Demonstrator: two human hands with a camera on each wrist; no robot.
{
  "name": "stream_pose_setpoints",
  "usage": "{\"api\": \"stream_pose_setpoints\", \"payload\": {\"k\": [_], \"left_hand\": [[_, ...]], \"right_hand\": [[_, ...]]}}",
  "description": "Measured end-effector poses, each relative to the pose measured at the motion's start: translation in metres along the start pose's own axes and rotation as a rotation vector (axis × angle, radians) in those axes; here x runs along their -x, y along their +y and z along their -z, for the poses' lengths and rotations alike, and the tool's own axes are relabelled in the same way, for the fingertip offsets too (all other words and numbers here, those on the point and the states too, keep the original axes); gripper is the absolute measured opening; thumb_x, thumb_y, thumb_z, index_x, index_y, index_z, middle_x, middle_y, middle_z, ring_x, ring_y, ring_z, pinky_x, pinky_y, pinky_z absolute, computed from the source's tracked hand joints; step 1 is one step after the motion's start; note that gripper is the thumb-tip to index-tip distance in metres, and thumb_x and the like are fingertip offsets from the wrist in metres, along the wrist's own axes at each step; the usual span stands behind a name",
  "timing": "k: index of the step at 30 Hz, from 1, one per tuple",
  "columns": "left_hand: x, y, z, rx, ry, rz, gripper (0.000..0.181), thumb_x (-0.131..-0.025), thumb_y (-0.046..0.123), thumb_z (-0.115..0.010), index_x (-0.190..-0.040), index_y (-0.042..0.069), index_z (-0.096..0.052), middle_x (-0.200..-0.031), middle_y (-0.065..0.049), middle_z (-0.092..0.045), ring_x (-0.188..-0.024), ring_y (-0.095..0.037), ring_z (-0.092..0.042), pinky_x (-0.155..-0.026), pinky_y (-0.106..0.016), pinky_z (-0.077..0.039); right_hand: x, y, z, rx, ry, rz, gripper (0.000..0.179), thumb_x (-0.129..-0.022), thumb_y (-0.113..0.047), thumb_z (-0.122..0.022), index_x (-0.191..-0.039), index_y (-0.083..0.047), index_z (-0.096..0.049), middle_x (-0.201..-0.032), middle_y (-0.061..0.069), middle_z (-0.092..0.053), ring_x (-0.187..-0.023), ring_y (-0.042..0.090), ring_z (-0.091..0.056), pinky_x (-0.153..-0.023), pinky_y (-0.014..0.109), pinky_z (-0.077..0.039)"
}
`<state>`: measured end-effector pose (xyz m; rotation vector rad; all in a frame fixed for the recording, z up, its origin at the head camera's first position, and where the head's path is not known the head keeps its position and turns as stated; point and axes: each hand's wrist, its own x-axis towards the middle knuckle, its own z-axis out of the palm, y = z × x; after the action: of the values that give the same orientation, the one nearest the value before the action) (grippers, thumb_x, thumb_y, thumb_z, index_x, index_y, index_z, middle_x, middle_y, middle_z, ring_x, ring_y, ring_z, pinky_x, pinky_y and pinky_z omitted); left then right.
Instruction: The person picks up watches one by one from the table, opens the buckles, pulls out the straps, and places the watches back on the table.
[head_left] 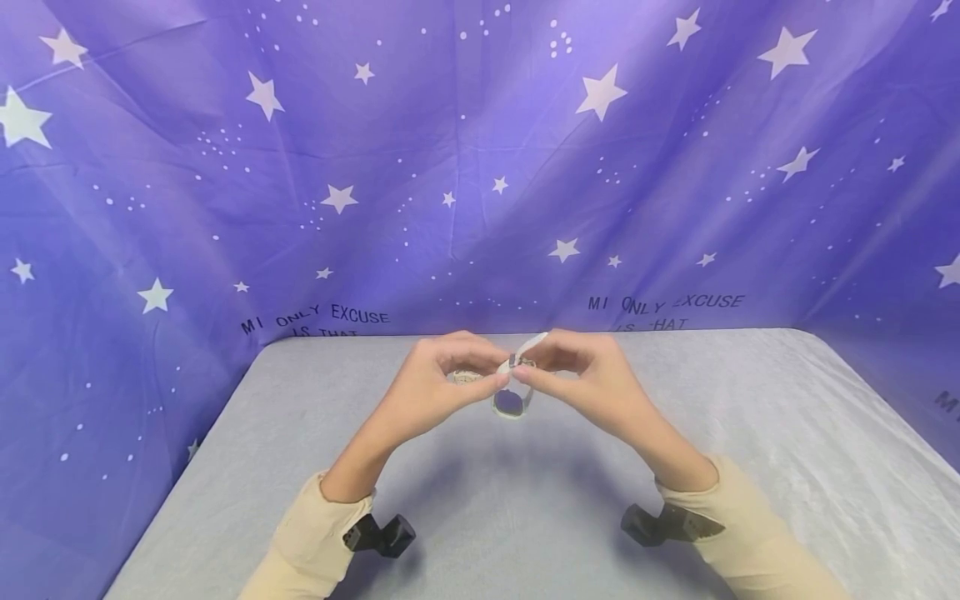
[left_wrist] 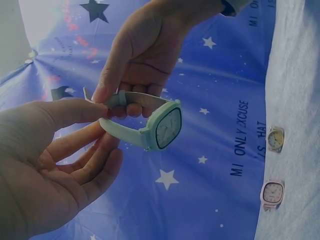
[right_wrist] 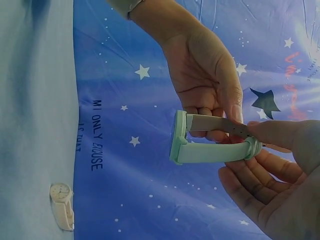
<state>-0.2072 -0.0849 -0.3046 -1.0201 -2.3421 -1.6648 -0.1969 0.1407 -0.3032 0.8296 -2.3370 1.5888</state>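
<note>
Between both hands, raised above the table, is a mint green wristwatch (head_left: pixel 510 403) with a rounded square face. Its strap forms a loop, and the two strap ends overlap at the buckle and keeper (right_wrist: pixel 253 148). A pale strap tail (head_left: pixel 533 343) sticks up past the fingers. The left hand (head_left: pixel 435 379) pinches the strap between thumb and fingertips from the left. From the right, the right hand (head_left: pixel 588 379) pinches it at the same spot, thumb tips nearly meeting. The watch face (left_wrist: pixel 168 126) hangs away from the fingers in the left wrist view.
On the grey cloth-covered table (head_left: pixel 300 400) lie other watches: a pink square one (left_wrist: pixel 273 193), a small gold-toned one (left_wrist: pixel 275 139) and a cream one (right_wrist: pixel 61 200). A purple curtain with white stars (head_left: pixel 457 167) hangs along the table's back edge.
</note>
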Motion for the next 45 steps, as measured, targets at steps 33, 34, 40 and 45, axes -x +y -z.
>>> {"api": "stream_pose_setpoints", "payload": {"k": [33, 34, 40, 45], "left_hand": [[0.003, 0.003, 0.009, -0.073, -0.029, -0.044, 0.020, -0.090, 0.010, -0.077, -0.110, 0.014, -0.078, -0.106, 0.003, -0.078, -0.091, -0.010, -0.072, -0.085, -0.033, -0.060], [0.003, 0.003, 0.009, -0.078, -0.030, -0.045, 0.020, -0.090, 0.010, -0.077, -0.110, 0.014, -0.078, -0.106, 0.003, -0.078, -0.091, -0.009, -0.072, -0.085, -0.034, -0.060], [0.003, 0.004, 0.011, -0.090, -0.041, -0.042, 0.021, -0.090, 0.010, -0.077, -0.109, 0.015, -0.079, -0.106, 0.004, -0.078, -0.092, -0.008, -0.072, -0.087, -0.037, -0.060], [0.003, 0.004, 0.013, -0.098, -0.044, -0.023, 0.022, -0.089, 0.011, -0.078, -0.110, 0.016, -0.078, -0.107, 0.004, -0.078, -0.093, -0.009, -0.072, -0.089, -0.037, -0.059]], "right_hand": [[0.002, 0.000, 0.001, -0.063, -0.006, 0.084, 0.020, -0.086, -0.001, -0.079, -0.104, -0.007, -0.077, -0.097, 0.005, -0.077, -0.088, 0.013, -0.072, -0.086, 0.034, -0.062], [0.002, 0.000, 0.001, -0.066, -0.007, 0.084, 0.020, -0.086, -0.001, -0.079, -0.104, -0.007, -0.077, -0.098, 0.006, -0.077, -0.088, 0.013, -0.072, -0.086, 0.034, -0.062], [0.001, 0.000, 0.002, -0.066, 0.002, 0.085, 0.021, -0.085, 0.001, -0.079, -0.104, -0.006, -0.077, -0.099, 0.007, -0.077, -0.090, 0.013, -0.071, -0.084, 0.034, -0.063], [0.001, 0.001, 0.003, -0.076, -0.004, 0.070, 0.021, -0.085, 0.000, -0.079, -0.105, -0.006, -0.077, -0.098, 0.007, -0.076, -0.090, 0.014, -0.070, -0.082, 0.034, -0.063]]}}
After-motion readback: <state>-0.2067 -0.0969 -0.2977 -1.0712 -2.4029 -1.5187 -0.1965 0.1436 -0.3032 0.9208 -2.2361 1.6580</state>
